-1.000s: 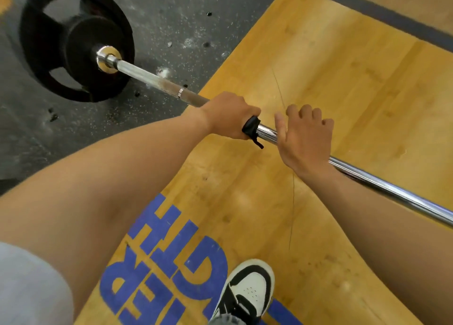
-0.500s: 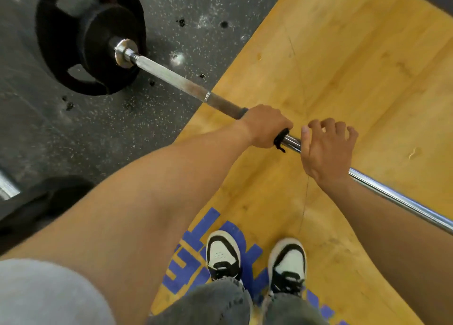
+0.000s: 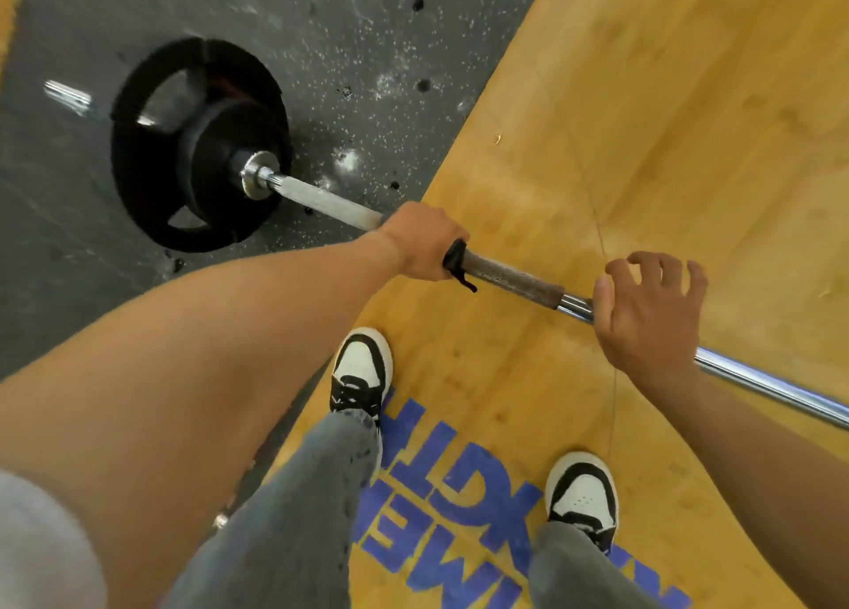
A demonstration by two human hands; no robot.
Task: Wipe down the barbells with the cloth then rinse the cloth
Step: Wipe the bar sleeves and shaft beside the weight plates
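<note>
Head view: left hand [image 3: 420,241] clenches a black cloth [image 3: 457,264] around the barbell [image 3: 514,282] lying over the wooden platform [image 3: 643,149]. Right hand [image 3: 643,310] rests on the bar, fingers loosely spread, grasping nothing.

This is a gym, a weightlifting spot: a barbell [image 3: 519,282] carries a black plate [image 3: 183,158] over speckled rubber floor [image 3: 321,34], beside a wooden lifting platform [image 3: 666,126] with blue lettering [image 3: 459,516] painted on it.
</note>
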